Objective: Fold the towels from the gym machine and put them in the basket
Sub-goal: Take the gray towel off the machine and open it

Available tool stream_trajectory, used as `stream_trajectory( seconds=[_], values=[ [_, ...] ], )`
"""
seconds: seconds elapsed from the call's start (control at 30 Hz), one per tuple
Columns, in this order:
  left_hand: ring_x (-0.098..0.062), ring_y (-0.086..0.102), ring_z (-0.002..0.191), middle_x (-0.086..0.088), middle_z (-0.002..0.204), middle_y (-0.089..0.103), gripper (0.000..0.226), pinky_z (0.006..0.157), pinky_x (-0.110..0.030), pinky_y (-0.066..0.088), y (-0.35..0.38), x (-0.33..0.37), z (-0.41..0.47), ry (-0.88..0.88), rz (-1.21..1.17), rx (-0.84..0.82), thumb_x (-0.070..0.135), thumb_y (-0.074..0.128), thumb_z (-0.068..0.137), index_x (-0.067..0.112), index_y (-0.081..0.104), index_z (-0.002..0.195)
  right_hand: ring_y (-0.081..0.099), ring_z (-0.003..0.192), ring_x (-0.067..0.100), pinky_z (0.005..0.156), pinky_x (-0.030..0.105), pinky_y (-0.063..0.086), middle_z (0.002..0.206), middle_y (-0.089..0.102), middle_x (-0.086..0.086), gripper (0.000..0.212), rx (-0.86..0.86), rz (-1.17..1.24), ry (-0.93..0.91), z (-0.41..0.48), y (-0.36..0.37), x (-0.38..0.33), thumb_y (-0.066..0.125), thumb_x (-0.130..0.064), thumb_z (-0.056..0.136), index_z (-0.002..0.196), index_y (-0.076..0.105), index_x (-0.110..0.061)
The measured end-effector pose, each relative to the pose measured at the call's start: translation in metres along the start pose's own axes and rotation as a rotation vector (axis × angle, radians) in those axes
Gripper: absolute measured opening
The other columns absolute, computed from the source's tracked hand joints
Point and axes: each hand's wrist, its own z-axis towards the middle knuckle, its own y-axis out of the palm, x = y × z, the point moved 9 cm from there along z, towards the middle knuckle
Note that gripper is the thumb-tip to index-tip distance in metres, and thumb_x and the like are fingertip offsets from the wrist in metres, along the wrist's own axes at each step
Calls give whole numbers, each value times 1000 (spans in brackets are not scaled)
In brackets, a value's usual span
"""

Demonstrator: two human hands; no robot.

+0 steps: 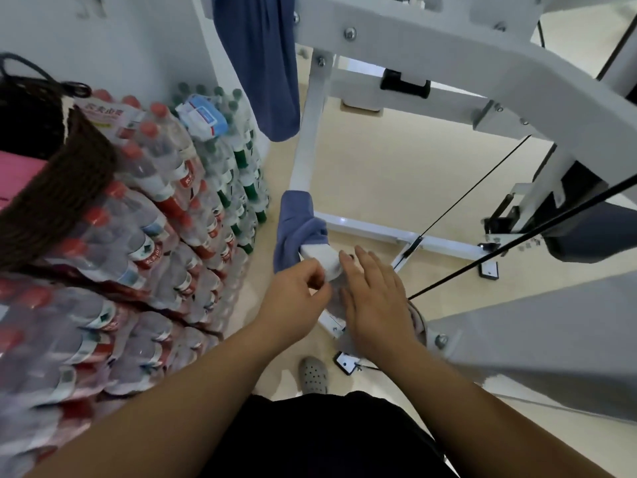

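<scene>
Far left: dark woven basket point(65, 181) atop stacked shrink-wrapped water bottle packs point(144, 236), pink cloth point(17, 177) inside. Wipes packet point(203, 115) on bottle tops. Centre top: blue towel point(262, 70) hangs from white gym machine frame point(448, 53). Lower: second blue towel point(296, 225) draped over frame's corner bar. Left hand point(296, 294) curled at bar end, fingertips pinched (on what, cannot tell; blurred). Right hand point(375, 298) flat, fingers spread, over greyish cloth point(344, 305). Grey clog point(313, 374) on floor below.

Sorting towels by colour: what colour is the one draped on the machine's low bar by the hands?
Blue towel, plain and unpatterned, seen in the head view.
</scene>
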Motion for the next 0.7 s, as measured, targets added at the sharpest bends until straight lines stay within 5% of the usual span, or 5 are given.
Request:
stream_trajectory(
  seconds=[0.17,0.3,0.5,0.7],
  values=[
    [-9,38,58,-1,66,46,27,53,-27,35,-44,15,-32,68,34,55,12,60,89,19,42,71,53,124,31,103,47,40,131,63,9,33,189,28,-302,9,-18,-44,49,-33,98,120,67,-16],
    [-12,36,61,-8,67,42,23,57,-30,33,-91,8,-71,93,49,127,4,61,87,9,42,74,63,104,25,94,40,45,109,70,4,20,221,145,-531,8,-26,-94,58,-27,93,98,72,-14],
    [-16,38,60,-10,67,44,18,58,-39,35,-161,-31,-164,18,40,311,13,60,81,6,44,73,63,88,25,82,37,47,94,71,4,23,72,225,-817,-21,-9,-192,56,-29,95,97,74,-14],
    [-24,49,68,-5,71,51,19,59,-43,39,-221,-70,-290,-60,80,467,27,56,84,12,47,76,65,78,26,81,30,43,88,73,7,28,-36,182,-895,-73,40,-290,51,-20,91,101,75,-11]
  ],
)
